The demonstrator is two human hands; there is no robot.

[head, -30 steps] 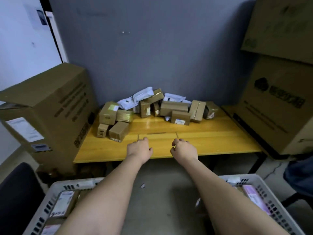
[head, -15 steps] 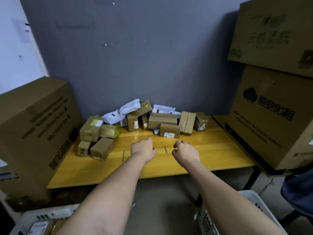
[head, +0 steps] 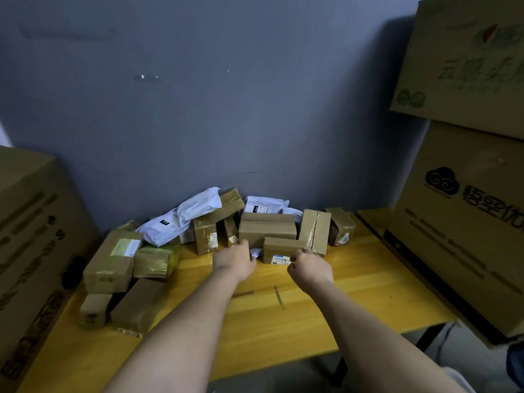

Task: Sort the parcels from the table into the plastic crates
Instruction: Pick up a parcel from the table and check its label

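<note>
Both bare forearms reach across the yellow wooden table (head: 326, 321) toward a heap of parcels (head: 215, 236) piled against the grey wall (head: 198, 109). The left hand (head: 236, 260) sits at the lower left edge of a long brown box (head: 266, 231), fingers loosely curled and touching it; whether they grip it cannot be told. The right hand (head: 310, 268) is at the right end of a small labelled box (head: 280, 251) lying in front, its fingers curled against that box's corner, the hold itself hidden. White mailer bags (head: 181, 222) lie on top of the heap. Large cardboard cartons (head: 467, 222) stand at either side of the table.
</note>
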